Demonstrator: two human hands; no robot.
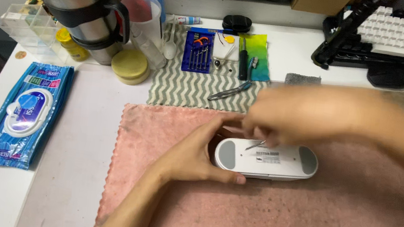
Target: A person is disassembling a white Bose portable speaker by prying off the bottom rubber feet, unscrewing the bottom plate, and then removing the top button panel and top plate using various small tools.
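Steadying a white pill-shaped speaker (266, 160) on a pink cloth (302, 216), the left hand (192, 153) curls around its left end, thumb along the front edge. The right hand (287, 120), blurred, pinches a thin metal pick (255, 145) with fingers closed, its tip on the casing's top face. Likely hazard: the pick could skid and scratch the casing or jab the left fingers, should the bracing grip loosen. Tweezers (230, 91) lie on the striped mat (184, 88) behind
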